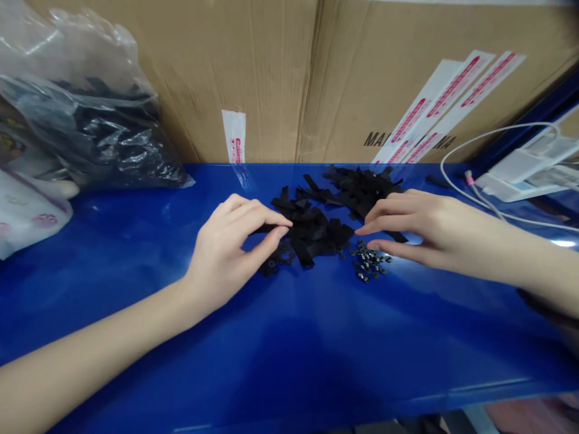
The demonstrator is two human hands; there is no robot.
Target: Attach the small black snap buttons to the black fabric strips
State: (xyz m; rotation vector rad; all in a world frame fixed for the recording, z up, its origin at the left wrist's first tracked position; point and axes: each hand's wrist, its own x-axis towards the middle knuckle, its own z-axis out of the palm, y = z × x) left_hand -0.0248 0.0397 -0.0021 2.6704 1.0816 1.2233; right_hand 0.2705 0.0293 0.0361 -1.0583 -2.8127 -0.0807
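Observation:
My left hand [239, 241] pinches thumb and forefinger together at the left side of a pile of black fabric strips [316, 232]. A dark strip shows in the gap between that thumb and forefinger. My right hand [416, 226] hovers at the pile's right side, thumb and fingers apart, nothing visible between them. Just below its fingertips lies a cluster of small shiny black pieces [368, 262], some ring-like. More small black rings [271, 265] sit under my left thumb, partly hidden. Behind, a second heap of black strips [362, 187] is partly covered by my right fingers.
Everything lies on a blue table [289, 349]. Cardboard boxes [262, 60] stand along its back edge. A clear plastic bag of black material [117, 132] is at the back left, beside a white printed bag [31, 211]. To the right are a white cable [452, 144] and white device [520, 169].

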